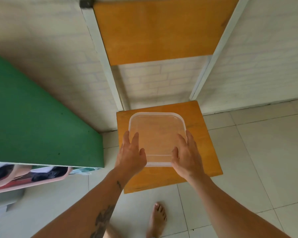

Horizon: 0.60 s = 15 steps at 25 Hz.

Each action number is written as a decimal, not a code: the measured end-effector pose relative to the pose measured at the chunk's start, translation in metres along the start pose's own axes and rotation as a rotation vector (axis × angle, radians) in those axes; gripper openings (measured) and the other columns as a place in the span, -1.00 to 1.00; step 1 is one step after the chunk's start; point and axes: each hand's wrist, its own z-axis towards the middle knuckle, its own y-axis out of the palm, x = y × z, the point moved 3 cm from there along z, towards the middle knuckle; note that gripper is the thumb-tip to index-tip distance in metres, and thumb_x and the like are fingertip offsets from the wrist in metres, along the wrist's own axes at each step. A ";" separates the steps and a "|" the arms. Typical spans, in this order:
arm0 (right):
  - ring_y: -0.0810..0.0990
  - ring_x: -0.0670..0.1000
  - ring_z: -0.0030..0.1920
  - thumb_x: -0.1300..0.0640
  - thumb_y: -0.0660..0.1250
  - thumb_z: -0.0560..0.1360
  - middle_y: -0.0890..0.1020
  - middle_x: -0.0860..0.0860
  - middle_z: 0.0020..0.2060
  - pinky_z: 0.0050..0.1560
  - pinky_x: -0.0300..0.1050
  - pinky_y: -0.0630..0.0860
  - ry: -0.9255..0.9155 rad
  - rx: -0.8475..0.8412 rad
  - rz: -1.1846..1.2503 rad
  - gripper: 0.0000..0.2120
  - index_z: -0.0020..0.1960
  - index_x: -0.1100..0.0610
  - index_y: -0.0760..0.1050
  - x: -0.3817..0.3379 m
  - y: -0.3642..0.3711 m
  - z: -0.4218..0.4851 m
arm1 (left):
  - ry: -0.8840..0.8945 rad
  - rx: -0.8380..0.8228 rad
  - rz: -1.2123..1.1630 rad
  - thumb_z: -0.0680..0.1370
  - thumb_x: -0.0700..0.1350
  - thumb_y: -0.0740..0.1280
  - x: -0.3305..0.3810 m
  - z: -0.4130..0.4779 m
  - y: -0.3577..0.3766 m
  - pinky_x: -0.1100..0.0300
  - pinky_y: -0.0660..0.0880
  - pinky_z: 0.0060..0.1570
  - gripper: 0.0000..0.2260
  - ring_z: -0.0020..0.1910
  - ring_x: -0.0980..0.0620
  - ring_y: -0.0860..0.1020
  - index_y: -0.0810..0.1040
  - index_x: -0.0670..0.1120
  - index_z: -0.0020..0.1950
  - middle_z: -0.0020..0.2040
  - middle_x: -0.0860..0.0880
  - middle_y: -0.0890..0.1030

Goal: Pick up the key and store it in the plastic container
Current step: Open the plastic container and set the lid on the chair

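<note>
A clear square plastic container (156, 134) with its lid on rests on the orange wooden seat of a chair (205, 152). My left hand (131, 152) lies over the container's near left corner, fingers spread along the edge and thumb on the lid. My right hand (186, 155) grips the near right corner in the same way. I see no key anywhere, and nothing shows through the translucent lid.
The chair's orange backrest (162, 30) and white frame stand against a white brick wall. A green board (38, 117) lies to the left above a pink basket (24, 179) of clothes. A bare foot (156, 219) stands on the tiled floor below the seat.
</note>
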 end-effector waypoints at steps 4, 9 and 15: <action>0.31 0.18 0.42 0.03 0.18 0.57 0.17 0.15 0.52 0.15 0.03 0.55 0.022 -0.029 -0.052 -0.52 0.47 0.07 0.23 0.023 0.034 0.018 | -0.005 -0.037 0.017 0.61 -0.13 0.17 -0.013 0.026 0.037 -0.02 0.49 0.27 -0.47 0.42 -0.20 0.36 0.09 -0.02 0.56 0.59 -0.09 -0.01; 0.23 0.19 0.48 0.05 0.20 0.59 0.03 0.13 0.56 0.23 0.04 0.52 0.040 -0.117 -0.077 -0.46 0.51 0.04 0.11 0.030 0.056 0.029 | -0.020 -0.092 0.070 0.61 -0.17 0.15 -0.026 0.040 0.055 -0.02 0.48 0.27 -0.45 0.41 -0.19 0.35 0.04 0.00 0.57 0.60 -0.08 -0.05; 0.06 0.19 0.55 0.01 0.25 0.57 -0.03 0.11 0.58 0.44 0.10 0.31 0.035 -0.196 -0.124 -0.40 0.53 0.02 0.08 0.026 0.051 0.029 | -0.044 -0.165 0.101 0.57 -0.21 0.20 -0.023 0.043 0.043 -0.03 0.39 0.36 -0.40 0.51 -0.13 0.21 0.07 -0.04 0.57 0.60 -0.04 0.03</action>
